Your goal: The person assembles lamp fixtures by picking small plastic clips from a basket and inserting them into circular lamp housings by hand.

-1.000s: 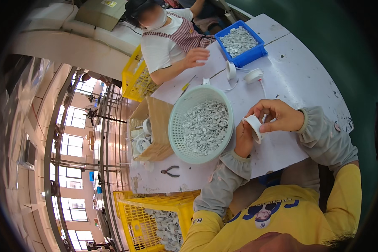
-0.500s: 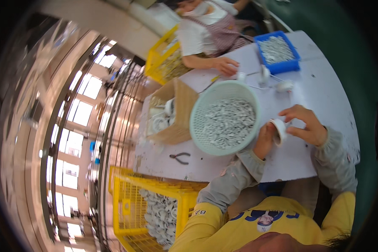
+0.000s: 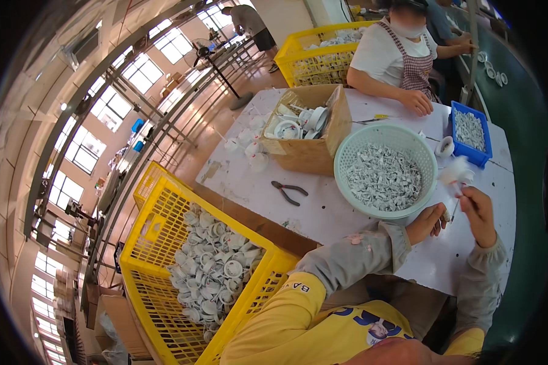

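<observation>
My right hand (image 3: 480, 218) is at the right side of the table, thumb and fingers pinched together at the lower end of a white cup-shaped part (image 3: 455, 173), which is smeared by motion. Close by on the left, my left hand (image 3: 426, 225) is curled just off the near rim of a pale green round basket (image 3: 346, 188). Something small and pale shows at its fingertips, too little to name. Small white-and-silver pieces (image 3: 383, 176) fill the basket. Another white cup-shaped part (image 3: 444, 146) lies beyond my hands, beside a blue bin (image 3: 482, 159).
A cardboard box (image 3: 307, 155) of white round parts stands left of the basket. Pliers (image 3: 290, 192) lie on the table (image 3: 243, 193). A yellow crate (image 3: 158, 255) of white parts is at the near left. Across the table, a co-worker's hand (image 3: 416, 102) rests near a yellow-handled tool (image 3: 380, 116).
The view has swung left, showing more of the crate and room. My hands held a white cup-shaped part between them; now they are apart, with a blurred white part at my right fingers.
</observation>
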The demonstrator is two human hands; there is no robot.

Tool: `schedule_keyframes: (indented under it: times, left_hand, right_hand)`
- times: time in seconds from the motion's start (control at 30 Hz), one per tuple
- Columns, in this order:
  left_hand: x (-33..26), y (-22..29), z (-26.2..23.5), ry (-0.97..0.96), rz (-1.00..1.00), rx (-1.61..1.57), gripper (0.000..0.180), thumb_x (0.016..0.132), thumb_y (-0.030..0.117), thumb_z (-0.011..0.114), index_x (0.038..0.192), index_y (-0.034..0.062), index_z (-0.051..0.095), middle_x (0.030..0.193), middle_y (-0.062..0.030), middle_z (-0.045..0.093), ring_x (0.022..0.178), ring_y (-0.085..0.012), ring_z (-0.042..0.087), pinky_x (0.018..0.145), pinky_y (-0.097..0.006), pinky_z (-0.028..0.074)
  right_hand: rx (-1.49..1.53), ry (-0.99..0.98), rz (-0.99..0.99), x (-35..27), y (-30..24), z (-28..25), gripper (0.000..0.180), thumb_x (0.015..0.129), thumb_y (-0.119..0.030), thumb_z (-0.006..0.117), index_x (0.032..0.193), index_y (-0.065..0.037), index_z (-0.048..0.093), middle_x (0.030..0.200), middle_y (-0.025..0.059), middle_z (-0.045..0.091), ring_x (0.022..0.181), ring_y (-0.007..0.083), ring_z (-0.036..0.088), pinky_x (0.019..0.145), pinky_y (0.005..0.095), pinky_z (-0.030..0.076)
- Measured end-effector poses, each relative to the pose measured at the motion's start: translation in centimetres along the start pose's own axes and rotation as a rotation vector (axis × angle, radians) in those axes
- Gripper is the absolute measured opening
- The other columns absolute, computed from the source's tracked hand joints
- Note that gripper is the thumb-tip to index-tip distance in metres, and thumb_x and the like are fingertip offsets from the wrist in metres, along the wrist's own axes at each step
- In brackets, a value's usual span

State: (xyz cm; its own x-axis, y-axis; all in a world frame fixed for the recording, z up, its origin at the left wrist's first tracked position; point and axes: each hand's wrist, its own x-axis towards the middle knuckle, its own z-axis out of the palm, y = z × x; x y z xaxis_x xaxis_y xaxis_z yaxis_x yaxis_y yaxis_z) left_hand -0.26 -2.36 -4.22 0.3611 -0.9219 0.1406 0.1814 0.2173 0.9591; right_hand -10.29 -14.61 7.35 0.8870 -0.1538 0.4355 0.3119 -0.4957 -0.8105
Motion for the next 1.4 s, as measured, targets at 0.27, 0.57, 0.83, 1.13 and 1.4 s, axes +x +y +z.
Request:
schedule_keyframes:
  times: [0.27, 0.57, 0.83, 1.13, 1.4]
  left_hand:
    - [-0.4, -0.2, -0.4, 0.046, -0.032, -0.027, 0.044, 0.095, 0.043, 0.027, 0.084, 0.0065, 0.050, 0.071, -0.0018, 0.051, 0.053, -0.0059, 0.047, 0.048, -0.018, 0.038]
    - [0.1, -0.6, 0.0, 0.068, -0.050, -0.027, 0.040, 0.094, 0.041, 0.035, 0.078, 0.0077, 0.051, 0.066, -0.0011, 0.050, 0.051, -0.0058, 0.045, 0.045, -0.020, 0.037]
    - [0.1, 0.6, 0.5, 0.002, -0.100, 0.020, 0.033, 0.095, 0.032, 0.037, 0.083, 0.0055, 0.051, 0.072, -0.0006, 0.052, 0.055, -0.0056, 0.047, 0.049, -0.018, 0.037]
    - [0.2, 1.1, 0.0, 0.070, -0.041, 0.041, 0.025, 0.095, 0.028, 0.039, 0.093, 0.0039, 0.047, 0.079, -0.0033, 0.049, 0.059, -0.0074, 0.048, 0.052, -0.019, 0.039]
    - [0.5, 1.6, 0.6, 0.045, 0.101, -0.080, 0.036, 0.089, 0.024, 0.050, 0.117, 0.0048, 0.037, 0.097, -0.0050, 0.046, 0.076, -0.0114, 0.051, 0.059, -0.021, 0.044]
  right_hand:
    - [0.466, -0.660, -0.519, 9.3, -13.4, 24.1, 0.013, 0.084, -0.011, 0.049, 0.090, -0.001, 0.055, 0.079, 0.0193, 0.057, 0.070, 0.0309, 0.056, 0.062, 0.0367, 0.043]
    - [0.272, -0.531, -0.784, 7.6, -13.7, 21.6, 0.048, 0.080, -0.016, 0.060, 0.123, -0.003, 0.043, 0.126, 0.0237, 0.036, 0.120, 0.0375, 0.032, 0.098, 0.0428, 0.031]
    - [-0.331, 0.299, -0.136, 3.3, 8.8, -2.1, 0.035, 0.072, 0.001, 0.059, 0.106, -0.006, 0.056, 0.107, 0.0079, 0.052, 0.097, 0.0207, 0.050, 0.081, 0.0296, 0.040]
    - [-0.219, 0.204, 0.273, 0.7, 13.0, -3.9, 0.028, 0.065, 0.002, 0.065, 0.091, -0.004, 0.056, 0.089, 0.0068, 0.055, 0.069, 0.0173, 0.050, 0.063, 0.0276, 0.042]
    - [-0.634, 0.362, -0.384, -1.4, 5.4, -3.2, 0.028, 0.062, 0.008, 0.062, 0.085, -0.005, 0.057, 0.091, 0.0093, 0.052, 0.072, 0.0241, 0.053, 0.058, 0.0283, 0.043]
